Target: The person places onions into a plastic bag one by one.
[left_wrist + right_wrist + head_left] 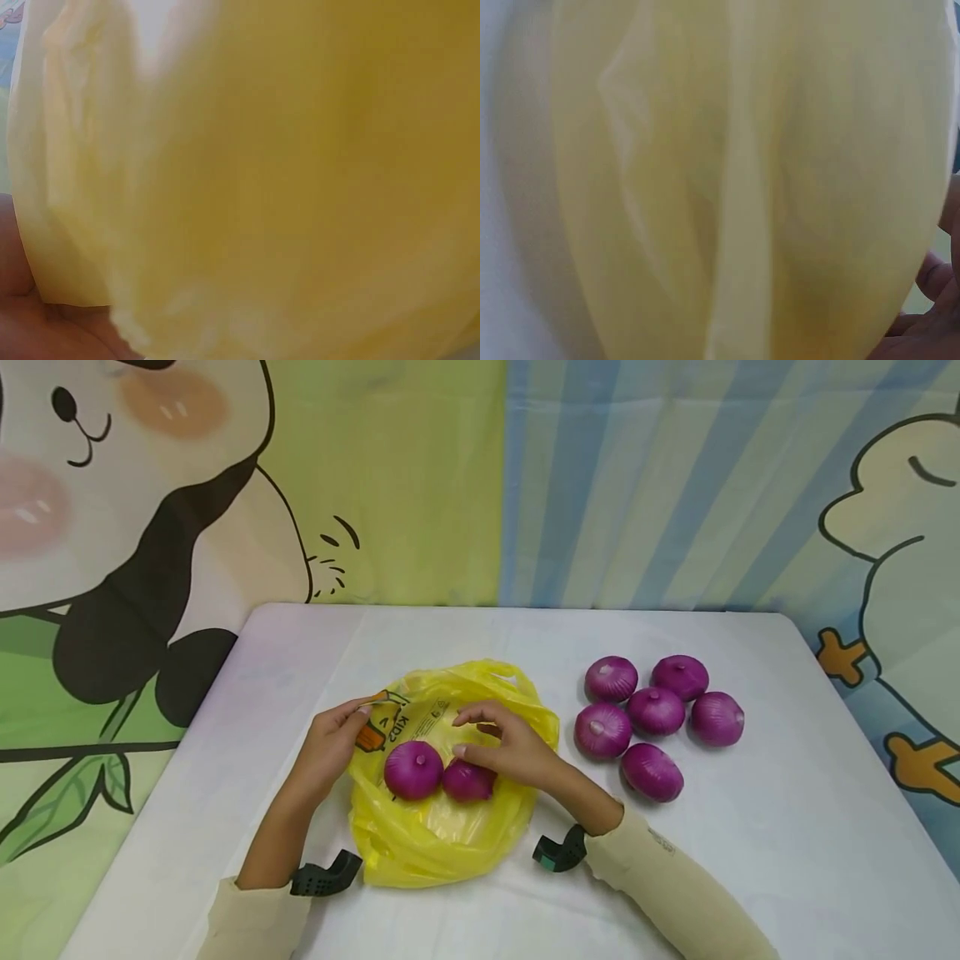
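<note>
A yellow plastic bag [442, 852] with a printed cartoon lies spread on the table in the head view. Two purple onions are within its outline, one round onion [413, 770] at left and a partly covered onion [468, 782] at right. My left hand [327, 745] pinches the bag's upper left edge between thumb and fingers. Over the right onion hovers my right hand [513, 745], its thumb and fingers apart; whether the thumb touches the onion is unclear. Blurred yellow plastic [262, 180] fills most of the left wrist view, and bag film [742, 187] covers much of the right one.
Several more purple onions stand grouped on the white table [795, 860], right of the bag, with one onion [652, 772] nearest the right forearm. A patterned cloth backdrop [405, 485] rises behind the table's far edge.
</note>
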`<state>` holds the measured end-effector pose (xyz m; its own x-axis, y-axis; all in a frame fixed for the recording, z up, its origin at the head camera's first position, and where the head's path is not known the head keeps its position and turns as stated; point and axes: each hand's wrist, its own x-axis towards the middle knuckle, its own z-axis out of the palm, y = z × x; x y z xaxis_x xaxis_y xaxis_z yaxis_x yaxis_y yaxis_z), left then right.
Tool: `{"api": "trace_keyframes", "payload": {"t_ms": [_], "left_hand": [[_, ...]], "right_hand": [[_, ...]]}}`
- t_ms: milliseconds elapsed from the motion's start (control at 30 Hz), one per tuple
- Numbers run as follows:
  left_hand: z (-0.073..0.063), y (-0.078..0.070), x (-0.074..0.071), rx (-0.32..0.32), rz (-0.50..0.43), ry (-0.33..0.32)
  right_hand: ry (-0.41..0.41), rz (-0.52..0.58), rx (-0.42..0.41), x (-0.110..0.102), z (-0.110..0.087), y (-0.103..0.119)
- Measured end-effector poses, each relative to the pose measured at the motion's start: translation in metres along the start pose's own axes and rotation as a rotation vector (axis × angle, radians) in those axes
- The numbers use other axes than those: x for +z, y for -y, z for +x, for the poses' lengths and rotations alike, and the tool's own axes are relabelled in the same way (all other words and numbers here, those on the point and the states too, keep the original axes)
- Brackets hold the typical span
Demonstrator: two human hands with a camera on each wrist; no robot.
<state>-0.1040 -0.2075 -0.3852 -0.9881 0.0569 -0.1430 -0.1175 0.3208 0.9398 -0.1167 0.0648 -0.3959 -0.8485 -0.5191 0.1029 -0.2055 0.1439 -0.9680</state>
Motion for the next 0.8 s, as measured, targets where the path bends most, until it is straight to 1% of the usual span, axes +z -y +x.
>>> {"api": "trace_keyframes", "payload": {"t_ms": [200, 467, 600, 800], "left_hand": [[0.000, 0.000, 0.001, -0.011, 0.007, -0.004], [0.000, 0.000, 0.001, -0.023, 0.022, -0.010], [0.001, 0.002, 0.001, -0.036, 0.035, -0.016], [0.001, 0.003, 0.001, -0.025, 0.023, -0.013]], "right_hand": [[-0.042, 0.046, -0.043, -0.008, -0.007, 0.008], [-0.022, 0.168, -0.072, -0.024, -0.020, 0.016], [-0.037, 0.173, -0.071, -0.032, -0.029, 0.020], [-0.052, 0.163, -0.062, -0.044, -0.042, 0.025]]}}
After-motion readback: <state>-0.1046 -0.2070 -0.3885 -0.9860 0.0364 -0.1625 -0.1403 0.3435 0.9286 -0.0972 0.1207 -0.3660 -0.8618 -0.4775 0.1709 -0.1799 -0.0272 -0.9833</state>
